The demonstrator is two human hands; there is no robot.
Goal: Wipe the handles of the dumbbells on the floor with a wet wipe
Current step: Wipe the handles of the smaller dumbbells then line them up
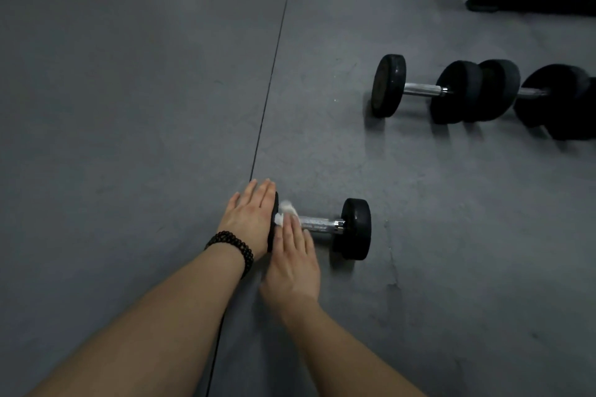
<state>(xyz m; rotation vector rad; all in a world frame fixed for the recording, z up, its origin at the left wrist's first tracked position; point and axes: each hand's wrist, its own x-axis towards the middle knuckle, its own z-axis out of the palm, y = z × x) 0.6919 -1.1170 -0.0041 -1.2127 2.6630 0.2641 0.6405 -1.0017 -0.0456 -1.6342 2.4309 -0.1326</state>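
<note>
- dumbbell: black weights, shiny silver handle
- wet wipe: white
- bead bracelet: dark, near black
- floor: plain grey, thin dark seam
- far dumbbells: black, silver handles

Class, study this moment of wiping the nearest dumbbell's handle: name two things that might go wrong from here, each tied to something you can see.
1. The small black dumbbell with a chrome handle is steadied only by the flat left hand against one round end plate; it might roll on the grey floor.
2. The right hand presses the white wet wipe at the handle's left end only; the bare right part may get missed.
</note>
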